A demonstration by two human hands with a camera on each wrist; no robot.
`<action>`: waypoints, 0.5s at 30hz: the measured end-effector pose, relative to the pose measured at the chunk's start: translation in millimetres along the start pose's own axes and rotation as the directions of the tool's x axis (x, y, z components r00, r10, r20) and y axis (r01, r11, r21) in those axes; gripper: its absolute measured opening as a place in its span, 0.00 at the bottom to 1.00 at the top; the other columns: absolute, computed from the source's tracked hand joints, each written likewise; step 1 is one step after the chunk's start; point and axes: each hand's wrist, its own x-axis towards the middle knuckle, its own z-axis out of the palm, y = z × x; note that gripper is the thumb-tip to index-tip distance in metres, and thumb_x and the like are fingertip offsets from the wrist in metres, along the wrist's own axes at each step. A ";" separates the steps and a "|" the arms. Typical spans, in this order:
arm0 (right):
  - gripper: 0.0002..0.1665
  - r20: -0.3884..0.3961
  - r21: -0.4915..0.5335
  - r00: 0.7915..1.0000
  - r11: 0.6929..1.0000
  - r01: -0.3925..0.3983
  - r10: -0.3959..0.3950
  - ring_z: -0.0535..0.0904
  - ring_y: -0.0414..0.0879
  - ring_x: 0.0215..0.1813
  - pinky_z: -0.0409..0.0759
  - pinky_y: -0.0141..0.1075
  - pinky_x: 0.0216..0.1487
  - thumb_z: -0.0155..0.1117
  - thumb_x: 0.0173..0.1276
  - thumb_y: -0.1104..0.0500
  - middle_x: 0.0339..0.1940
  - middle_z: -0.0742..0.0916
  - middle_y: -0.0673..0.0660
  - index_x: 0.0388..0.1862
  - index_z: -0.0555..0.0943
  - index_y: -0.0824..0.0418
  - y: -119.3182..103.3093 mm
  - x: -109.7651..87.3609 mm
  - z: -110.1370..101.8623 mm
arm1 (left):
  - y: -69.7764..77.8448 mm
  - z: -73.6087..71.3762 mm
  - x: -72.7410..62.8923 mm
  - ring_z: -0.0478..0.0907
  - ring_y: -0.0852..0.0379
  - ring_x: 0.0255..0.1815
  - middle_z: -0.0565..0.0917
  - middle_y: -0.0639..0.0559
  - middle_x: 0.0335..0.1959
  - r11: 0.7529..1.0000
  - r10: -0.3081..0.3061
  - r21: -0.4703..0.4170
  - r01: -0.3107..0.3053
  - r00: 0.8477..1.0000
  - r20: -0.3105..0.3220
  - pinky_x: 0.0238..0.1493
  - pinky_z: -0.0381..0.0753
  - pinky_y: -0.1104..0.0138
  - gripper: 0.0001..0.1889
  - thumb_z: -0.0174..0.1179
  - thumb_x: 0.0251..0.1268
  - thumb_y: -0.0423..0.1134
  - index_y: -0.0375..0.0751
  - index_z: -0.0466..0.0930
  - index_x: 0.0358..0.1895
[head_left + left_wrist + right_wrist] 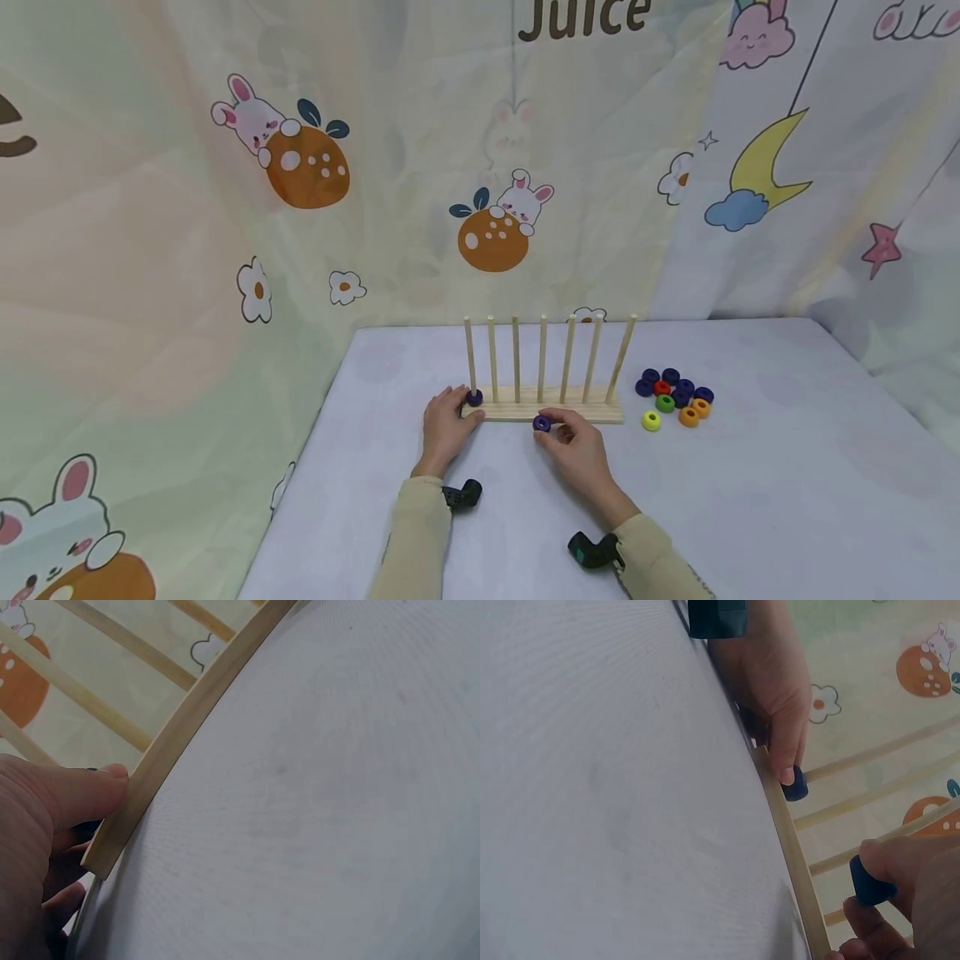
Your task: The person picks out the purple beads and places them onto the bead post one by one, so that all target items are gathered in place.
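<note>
My left hand grips the left end of the pegged wooden base, presumably to steady it; my right hand, thumb and finger nearly closed, pinches a blue ring by its rim just before the base, probably leaving its hole clear.

Seven pegs bar passage across the rack; the left hand blocks its left end, the right hand part of its front. Right of the rack, beads obstruct the table; a hand could pass farther right.
</note>
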 end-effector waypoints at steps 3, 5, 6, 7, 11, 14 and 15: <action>0.19 0.006 0.002 1.000 1.000 -0.013 0.013 0.78 0.45 0.36 0.77 0.30 0.37 0.76 0.55 0.64 0.42 0.87 0.53 0.47 0.85 0.58 -3.0 0.7 -0.7 | 0.0 0.2 0.5 0.66 0.41 0.70 0.78 0.42 0.62 1.000 0.001 -0.001 -0.001 1.000 -0.004 0.74 0.53 0.48 0.28 0.68 0.58 0.44 0.34 0.78 0.61; 0.20 0.008 -0.012 1.000 1.000 -0.020 0.020 0.78 0.44 0.36 0.76 0.30 0.38 0.76 0.55 0.63 0.41 0.87 0.53 0.48 0.84 0.58 -4.7 1.3 -1.0 | -0.1 0.7 0.7 0.66 0.41 0.70 0.78 0.43 0.62 1.000 0.000 -0.001 0.000 1.000 -0.002 0.74 0.52 0.48 0.28 0.68 0.58 0.44 0.34 0.78 0.61; 0.20 0.010 -0.016 1.000 1.000 -0.019 0.019 0.78 0.44 0.35 0.76 0.30 0.37 0.76 0.55 0.63 0.40 0.87 0.53 0.48 0.84 0.58 -6.0 1.4 -1.2 | -0.1 0.8 0.6 0.66 0.41 0.70 0.78 0.43 0.63 1.000 0.000 0.002 0.000 1.000 -0.001 0.74 0.52 0.48 0.28 0.68 0.58 0.44 0.34 0.77 0.61; 0.20 0.013 -0.018 1.000 1.000 -0.014 0.014 0.77 0.44 0.35 0.76 0.30 0.37 0.77 0.55 0.63 0.40 0.87 0.53 0.48 0.84 0.58 -7.6 1.4 -1.4 | 0.0 0.9 0.5 0.66 0.41 0.70 0.78 0.43 0.63 1.000 -0.001 0.005 0.001 1.000 0.000 0.74 0.52 0.48 0.28 0.68 0.58 0.44 0.34 0.77 0.61; 0.19 0.024 -0.024 0.999 0.999 0.026 -0.026 0.76 0.43 0.34 0.75 0.29 0.35 0.77 0.55 0.62 0.38 0.87 0.52 0.46 0.84 0.57 -13.1 1.3 -0.9 | 0.1 1.0 0.3 0.66 0.41 0.70 0.78 0.43 0.63 1.000 -0.004 0.008 0.004 1.000 0.002 0.74 0.52 0.48 0.28 0.68 0.58 0.44 0.34 0.77 0.61; 0.18 0.034 -0.028 0.998 0.998 0.057 -0.056 0.76 0.42 0.33 0.76 0.29 0.33 0.76 0.56 0.62 0.38 0.87 0.51 0.47 0.84 0.58 -17.3 2.1 -1.1 | 0.1 1.3 0.5 0.66 0.42 0.70 0.78 0.43 0.63 1.000 -0.009 0.008 0.008 1.000 0.002 0.74 0.52 0.49 0.28 0.68 0.58 0.43 0.34 0.77 0.61; 0.18 0.036 -0.031 0.997 0.997 0.064 -0.063 0.76 0.42 0.33 0.76 0.29 0.33 0.76 0.56 0.62 0.38 0.86 0.51 0.47 0.84 0.59 -18.9 2.7 -1.6 | 0.1 1.3 0.5 0.66 0.42 0.70 0.78 0.43 0.63 1.000 -0.010 0.006 0.010 1.000 0.002 0.74 0.52 0.49 0.28 0.68 0.58 0.43 0.34 0.77 0.61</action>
